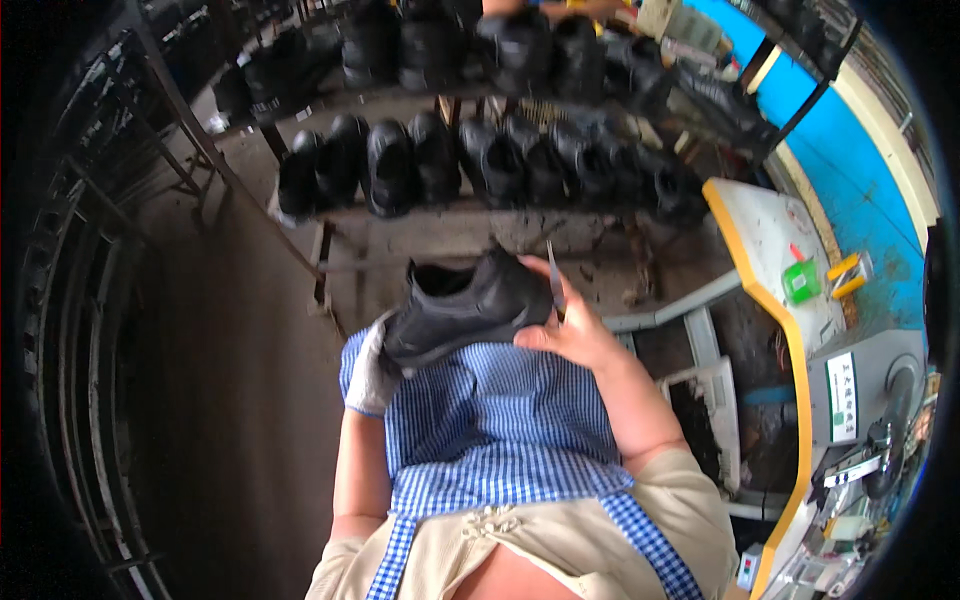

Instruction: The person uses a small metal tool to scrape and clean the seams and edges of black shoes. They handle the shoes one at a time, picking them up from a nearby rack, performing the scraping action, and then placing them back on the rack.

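beige shirt point(575, 530) nearest; black shoe point(465, 308) runs crosswise, gloved left hand point(373, 368) and bare right hand point(572, 328) gripping opposite ends.

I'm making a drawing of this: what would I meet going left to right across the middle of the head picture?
Metal rack → gloved left hand → black shoe → bare right hand → green container → yellow object.

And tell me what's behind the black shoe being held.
Beyond the edges of the black shoe, the blue-and-white gingham apron and dark floor show. Whatever sits directly behind it is covered.
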The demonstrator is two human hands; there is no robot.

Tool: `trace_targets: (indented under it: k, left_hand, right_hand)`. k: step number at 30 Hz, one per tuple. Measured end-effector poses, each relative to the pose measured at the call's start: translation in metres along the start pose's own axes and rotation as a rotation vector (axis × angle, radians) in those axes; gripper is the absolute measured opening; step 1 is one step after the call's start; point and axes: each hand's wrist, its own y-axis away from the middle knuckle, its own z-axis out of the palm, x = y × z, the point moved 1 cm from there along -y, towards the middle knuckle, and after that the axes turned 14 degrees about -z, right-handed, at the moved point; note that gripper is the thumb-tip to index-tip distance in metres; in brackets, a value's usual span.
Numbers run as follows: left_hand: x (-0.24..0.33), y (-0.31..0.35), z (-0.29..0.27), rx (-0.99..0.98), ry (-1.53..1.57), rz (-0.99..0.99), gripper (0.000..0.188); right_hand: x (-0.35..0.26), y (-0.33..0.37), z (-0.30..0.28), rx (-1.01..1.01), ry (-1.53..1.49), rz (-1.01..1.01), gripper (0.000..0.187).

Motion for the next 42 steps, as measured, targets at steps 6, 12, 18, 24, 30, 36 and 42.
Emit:
trace_targets:
  k: [6, 12, 18, 24, 30, 36, 42]
  left_hand:
    - [0.017, -0.010, 0.018, -0.147, 0.144, 0.060, 0.055]
    - [0.080, 0.063, 0.109, 0.486, -0.951, 1.216, 0.048]
    - [0.095, 0.064, 0.130, -0.048, -0.379, 0.407, 0.027]
    - [0.093, 0.069, 0.137, 0.007, -0.533, 0.360, 0.035]
    - [0.067, 0.044, 0.130, -0.187, -0.085, 0.043, 0.038]
    - [0.042, 0.055, 0.142, -0.019, -0.031, 0.111, 0.043]
    - [0.035, 0.068, 0.147, 0.251, -0.269, 0.219, 0.043]
  right_hand:
    - [-0.053, -0.008, -0.025, 0.124, -0.038, -0.009, 0.084]
    - [-0.075, -0.049, 0.011, -0.116, 0.751, -0.311, 0.084]
    - [-0.061, -0.056, 0.030, -0.223, 0.646, -0.182, 0.085]
    - [-0.050, -0.053, 0.029, -0.340, 0.647, -0.195, 0.081]
    - [-0.047, -0.052, 0.020, -0.349, 0.490, -0.170, 0.077]
    - [-0.040, -0.031, 0.015, -0.116, 0.876, -0.397, 0.050]
    - [-0.053, -0.008, 0.026, -0.097, 1.091, -0.550, 0.044]
